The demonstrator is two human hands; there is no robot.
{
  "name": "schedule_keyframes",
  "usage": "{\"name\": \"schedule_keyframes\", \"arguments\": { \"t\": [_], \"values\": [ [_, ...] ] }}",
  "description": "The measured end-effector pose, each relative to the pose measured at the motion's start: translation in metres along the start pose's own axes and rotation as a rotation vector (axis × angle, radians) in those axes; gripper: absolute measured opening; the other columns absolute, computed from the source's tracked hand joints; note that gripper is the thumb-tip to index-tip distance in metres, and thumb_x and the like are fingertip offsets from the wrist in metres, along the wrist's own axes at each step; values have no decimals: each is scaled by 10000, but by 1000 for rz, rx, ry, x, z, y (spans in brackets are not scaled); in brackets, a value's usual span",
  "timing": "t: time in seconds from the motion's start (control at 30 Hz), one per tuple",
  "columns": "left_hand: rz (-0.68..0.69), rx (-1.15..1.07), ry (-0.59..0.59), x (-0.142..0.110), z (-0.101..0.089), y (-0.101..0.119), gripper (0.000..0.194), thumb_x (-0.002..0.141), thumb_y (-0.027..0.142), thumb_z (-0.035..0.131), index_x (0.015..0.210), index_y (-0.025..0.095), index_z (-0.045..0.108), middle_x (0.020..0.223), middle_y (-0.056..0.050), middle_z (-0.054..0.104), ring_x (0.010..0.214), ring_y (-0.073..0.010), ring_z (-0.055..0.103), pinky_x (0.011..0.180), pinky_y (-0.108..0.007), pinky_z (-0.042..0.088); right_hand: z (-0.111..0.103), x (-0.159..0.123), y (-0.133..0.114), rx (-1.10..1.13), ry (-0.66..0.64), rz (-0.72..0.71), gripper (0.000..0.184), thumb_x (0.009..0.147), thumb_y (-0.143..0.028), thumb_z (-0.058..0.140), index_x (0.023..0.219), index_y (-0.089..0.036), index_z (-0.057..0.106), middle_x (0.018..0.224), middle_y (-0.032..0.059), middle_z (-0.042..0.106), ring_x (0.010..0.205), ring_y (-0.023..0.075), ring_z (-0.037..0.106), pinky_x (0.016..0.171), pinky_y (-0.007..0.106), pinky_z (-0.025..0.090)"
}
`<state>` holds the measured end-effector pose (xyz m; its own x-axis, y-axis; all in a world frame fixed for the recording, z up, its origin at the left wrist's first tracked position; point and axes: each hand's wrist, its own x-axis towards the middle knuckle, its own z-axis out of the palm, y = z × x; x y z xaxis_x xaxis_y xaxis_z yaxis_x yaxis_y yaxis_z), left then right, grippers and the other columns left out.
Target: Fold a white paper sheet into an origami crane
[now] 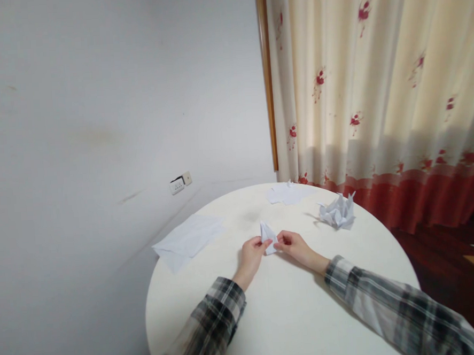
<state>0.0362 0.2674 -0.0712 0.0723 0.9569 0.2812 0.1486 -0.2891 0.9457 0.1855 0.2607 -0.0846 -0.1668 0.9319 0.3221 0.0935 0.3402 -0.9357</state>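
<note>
A small piece of folded white paper (268, 234) stands between my two hands, a little above the middle of the round white table (293, 313). Its upper end comes to a point. My left hand (253, 256) grips its left side, thumb across the front face. From the right, my right hand (296, 246) pinches the lower right edge with thumb and bent fingers. The fingers behind the paper are partly hidden.
White paper sheets (192, 235) lie at the table's left edge, and more paper (288, 193) lies at the far edge. Folded paper cranes (337, 213) sit bunched at the right. A wall with a socket (177, 186) borders the left; a flowered curtain (347, 85) hangs behind.
</note>
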Motion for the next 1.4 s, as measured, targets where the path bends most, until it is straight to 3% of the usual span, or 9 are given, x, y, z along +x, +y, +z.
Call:
{"name": "schedule_keyframes", "arguments": {
  "t": [0.13, 0.3, 0.43, 0.6, 0.9, 1.2, 1.4],
  "values": [
    [5, -37, -5, 1, 0, 0, 236, 558, 323, 662, 482, 126, 556, 459, 36, 468, 485, -98, 404, 468, -200, 278, -1, -2, -1, 4, -77, 15, 252, 634, -380, 610, 715, -142, 585, 608, -21, 546, 534, 96, 449, 526, 212, 342],
    [-48, -174, -119, -1, 3, 1, 248, 556, 299, 683, 696, 104, 621, 634, -26, 600, 581, -137, 506, 538, -221, 375, -2, -2, 3, -153, -37, -13, 270, 656, -389, 584, 597, -127, 606, 503, -35, 483, 476, 83, 379, 462, 198, 276],
    [-51, -195, -158, -5, 4, 7, 334, 543, 264, 701, 837, 122, 630, 780, -61, 638, 644, -151, 543, 532, -205, 386, -2, -4, 1, -248, -73, -95, 270, 696, -381, 544, 643, -138, 651, 515, -26, 512, 481, 89, 388, 473, 198, 287],
    [-68, -162, -193, -8, 5, 12, 290, 585, 315, 671, 811, 134, 654, 739, -59, 649, 596, -142, 540, 472, -190, 348, -1, -4, -4, -350, -75, -163, 220, 694, -330, 546, 689, -153, 676, 555, -13, 564, 493, 101, 415, 494, 207, 304],
    [-135, -275, -142, -10, 3, 14, 315, 602, 345, 664, 816, 115, 646, 711, -68, 648, 612, -161, 557, 484, -210, 379, 0, -4, -2, -316, -83, -140, 221, 683, -315, 562, 794, -153, 662, 555, -33, 529, 486, 87, 382, 477, 199, 294],
    [-121, -390, -209, -7, 1, 10, 374, 627, 365, 669, 895, 107, 626, 851, -97, 651, 747, -189, 584, 657, -255, 435, -2, -3, 3, -182, -112, -74, 212, 698, -327, 551, 659, -136, 634, 559, -21, 539, 510, 96, 424, 486, 197, 308],
    [-119, -461, -192, -2, 1, 7, 426, 658, 386, 645, 958, 91, 581, 916, -121, 636, 819, -207, 588, 687, -271, 454, -4, -3, 7, -237, -122, -37, 226, 702, -321, 540, 712, -118, 636, 581, -10, 565, 528, 97, 452, 494, 186, 331]
  ]
}}
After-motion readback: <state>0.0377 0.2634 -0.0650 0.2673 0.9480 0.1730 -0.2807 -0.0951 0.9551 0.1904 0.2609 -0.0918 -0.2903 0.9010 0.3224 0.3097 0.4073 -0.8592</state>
